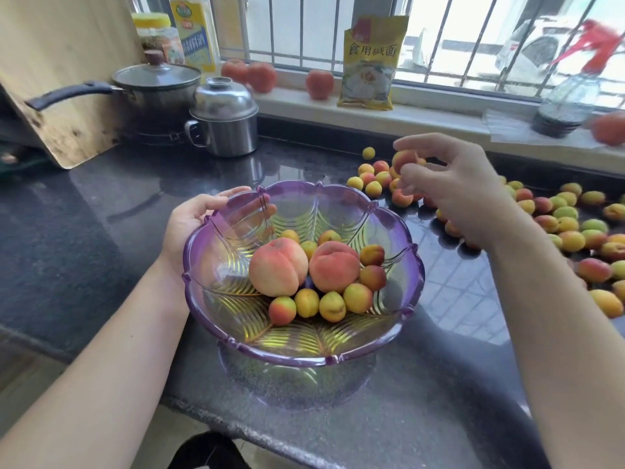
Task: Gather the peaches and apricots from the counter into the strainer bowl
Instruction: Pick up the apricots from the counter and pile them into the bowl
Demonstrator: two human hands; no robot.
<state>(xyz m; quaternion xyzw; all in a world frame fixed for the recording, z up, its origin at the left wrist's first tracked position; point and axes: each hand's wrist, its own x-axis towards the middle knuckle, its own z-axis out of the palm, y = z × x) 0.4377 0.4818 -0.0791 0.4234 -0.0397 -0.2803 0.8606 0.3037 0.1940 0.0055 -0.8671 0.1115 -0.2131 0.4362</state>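
A purple strainer bowl is set near the counter edge, and its left rim is gripped by the left hand, thumb outside and fingers curled over into the bowl. Two peaches are held inside it, just right of that hand, with small apricots packed around them. Above and to the right of the bowl, the right hand is raised off the counter; one apricot is pinched at its fingertips, and another seems to be tucked under the curled fingers, though that cannot be told for sure. More loose apricots are scattered below and to the right of this hand. Beyond the hands, a yellow bag printed "食用碱面" is propped on the sill; the writing on a bottle behind the pot and steel mug is too blurred to be read.
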